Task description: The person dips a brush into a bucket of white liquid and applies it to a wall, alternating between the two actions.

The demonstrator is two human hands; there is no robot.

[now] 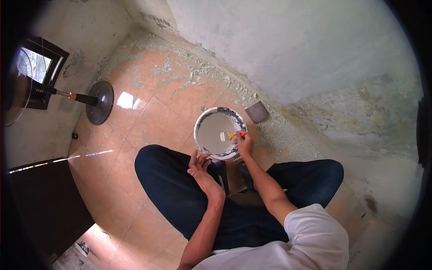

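A round bucket (196,135) stands on the floor in front of my knees, its rim smeared with white and dark grey. Pale paint (210,129) fills part of it. My right hand (244,145) is closed round the handle of a paintbrush (231,136) with a yellow and orange-red handle. The white-coated bristles point left, over the paint. Beside the near left of the rim is my left hand (203,175), fingers apart and holding nothing, fingertips close to the bucket.
Peeled paint flakes (198,69) litter the tiles along the wall (288,49). A grey-brown square block (257,112) lies right of the bucket. To the left stands a fan on a round base (100,102); a dark door (49,207) is at lower left.
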